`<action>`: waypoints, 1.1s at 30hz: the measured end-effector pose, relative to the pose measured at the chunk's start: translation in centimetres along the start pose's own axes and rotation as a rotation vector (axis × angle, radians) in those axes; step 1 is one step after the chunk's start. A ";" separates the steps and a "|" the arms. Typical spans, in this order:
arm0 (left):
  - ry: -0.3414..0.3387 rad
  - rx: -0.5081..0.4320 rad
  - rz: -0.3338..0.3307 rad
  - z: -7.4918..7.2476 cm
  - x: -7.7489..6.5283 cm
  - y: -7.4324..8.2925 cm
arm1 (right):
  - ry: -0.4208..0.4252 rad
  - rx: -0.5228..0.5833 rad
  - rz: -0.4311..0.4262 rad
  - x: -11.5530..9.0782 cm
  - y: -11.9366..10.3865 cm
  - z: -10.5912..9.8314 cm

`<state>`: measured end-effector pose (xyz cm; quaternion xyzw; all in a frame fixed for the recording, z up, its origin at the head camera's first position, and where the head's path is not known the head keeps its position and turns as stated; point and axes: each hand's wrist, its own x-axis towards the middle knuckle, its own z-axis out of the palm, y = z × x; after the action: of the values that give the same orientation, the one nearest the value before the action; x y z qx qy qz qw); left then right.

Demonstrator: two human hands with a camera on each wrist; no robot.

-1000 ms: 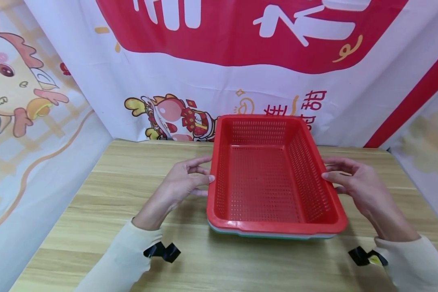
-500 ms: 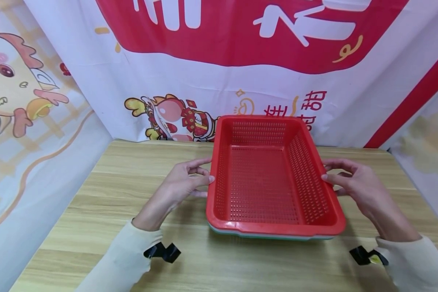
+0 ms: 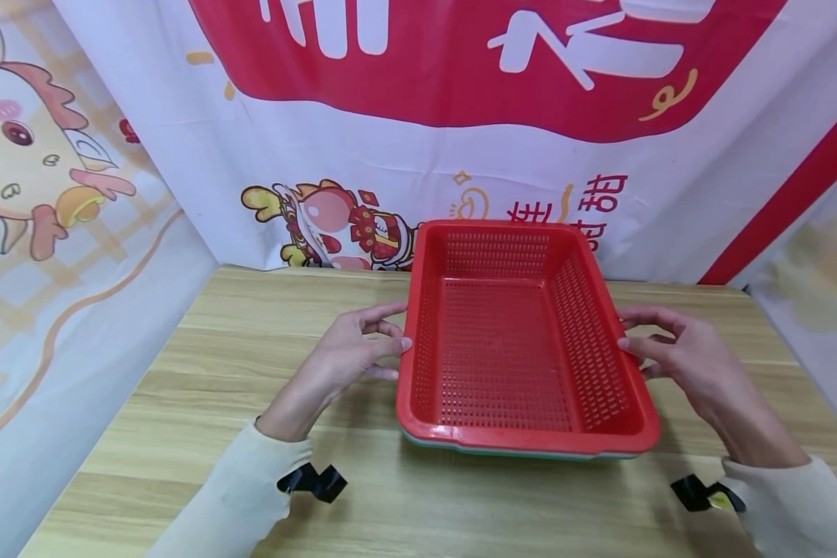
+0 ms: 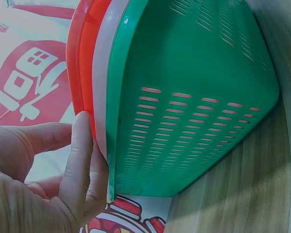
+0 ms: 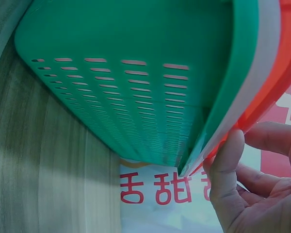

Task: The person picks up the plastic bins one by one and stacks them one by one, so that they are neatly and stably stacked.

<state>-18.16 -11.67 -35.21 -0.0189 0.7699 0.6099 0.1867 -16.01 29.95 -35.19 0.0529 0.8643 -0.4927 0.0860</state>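
A red perforated plastic basket [image 3: 498, 349] sits on top of a nested stack, its inside facing up. Below its rim come a pale basket [image 4: 101, 73] and a green slotted basket [image 4: 184, 121], both seen edge-on in the wrist views. My left hand [image 3: 352, 349] pinches the red rim at the left side, thumb on top and fingers beneath. On the opposite side my right hand [image 3: 690, 353] pinches the right rim the same way. In the head view the red basket hides most of the two lower ones.
The stack stands on a wood-grain table [image 3: 237, 372]. Behind it hangs a white and red printed cloth [image 3: 390, 139], close to the far rim. Another printed cloth [image 3: 111, 271] borders the left side. Black wrist mounts [image 3: 314, 482] sit at both sleeves.
Both hands keep their places on the rim. The red basket's near right corner has shifted very slightly left, and the head view has moved a touch.
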 end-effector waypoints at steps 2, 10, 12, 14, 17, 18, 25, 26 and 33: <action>0.001 -0.009 -0.002 0.0 0.0 -0.1 | -0.004 0.003 0.001 0.0 0.0 0.0; -0.005 -0.009 0.003 0.2 0.1 -0.3 | -0.008 0.006 -0.003 -0.1 0.5 -0.2; -0.004 -0.005 0.008 0.2 0.1 -0.3 | -0.006 0.005 -0.004 -0.1 0.5 -0.2; -0.002 -0.005 0.008 0.2 0.1 -0.3 | -0.008 0.007 -0.006 -0.1 0.5 -0.1; -0.007 -0.005 0.012 0.2 0.0 -0.4 | -0.006 0.002 -0.002 -0.1 0.5 -0.1; -0.008 -0.005 0.012 0.1 0.0 -0.4 | -0.005 0.000 0.001 -0.1 0.5 -0.1; -0.026 -0.014 0.036 -0.1 -0.1 -0.4 | 0.005 -0.017 -0.003 -0.1 0.6 0.0; -0.027 -0.016 0.040 -0.1 -0.1 -0.5 | 0.010 -0.022 -0.003 -0.1 0.6 0.0; -0.002 0.013 0.046 -0.4 -0.5 -0.7 | 0.024 -0.057 -0.022 -0.2 0.7 0.0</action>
<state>-17.67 -12.36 -35.63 0.0006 0.7738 0.6092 0.1737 -15.71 30.33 -35.74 0.0467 0.8796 -0.4680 0.0715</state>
